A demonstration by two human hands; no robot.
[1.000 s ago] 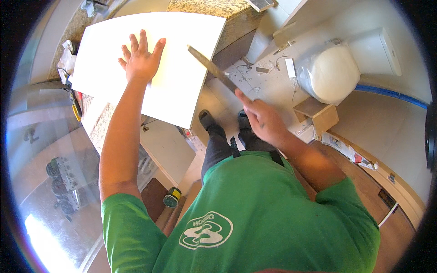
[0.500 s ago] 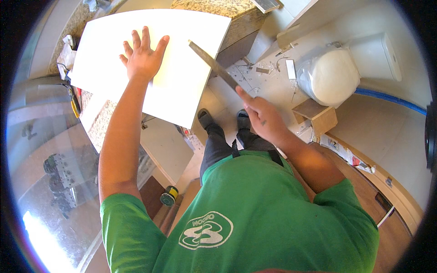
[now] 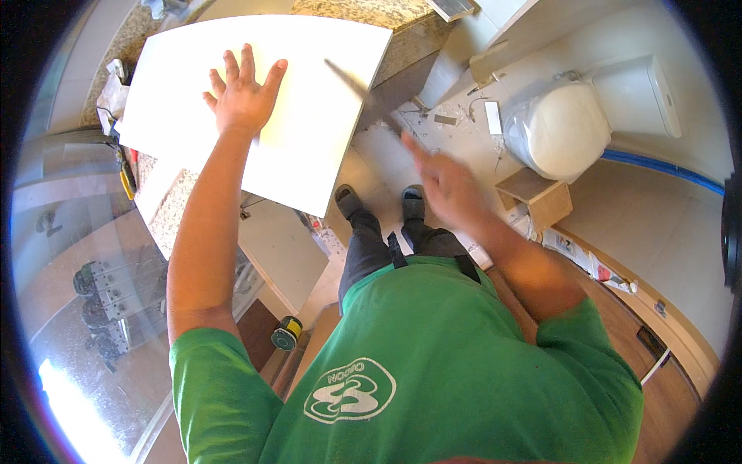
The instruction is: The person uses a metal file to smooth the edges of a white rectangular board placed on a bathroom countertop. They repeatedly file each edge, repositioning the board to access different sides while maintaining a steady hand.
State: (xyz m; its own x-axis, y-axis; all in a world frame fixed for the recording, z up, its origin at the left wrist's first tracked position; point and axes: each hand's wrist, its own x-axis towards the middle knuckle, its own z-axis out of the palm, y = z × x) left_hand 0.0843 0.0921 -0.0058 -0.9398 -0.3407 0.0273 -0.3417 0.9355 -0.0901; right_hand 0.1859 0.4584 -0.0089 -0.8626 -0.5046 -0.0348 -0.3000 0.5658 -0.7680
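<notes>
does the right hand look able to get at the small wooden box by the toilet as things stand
Probably not without letting go first: the right hand is blurred and seems to grip a long flat tool. The wooden box sits low on the floor beside the toilet, nothing blocking it, but bending down looks needed.

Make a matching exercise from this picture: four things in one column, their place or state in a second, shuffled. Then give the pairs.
Things:
1. left hand
2. right hand
3. toilet
4. small wooden box

Places or states:
A. blurred, holding a long thin tool
B. on the floor beside the toilet
C. spread flat on the white board
D. wrapped in plastic, by the wall

Pairs: 1-C, 2-A, 3-D, 4-B
</notes>
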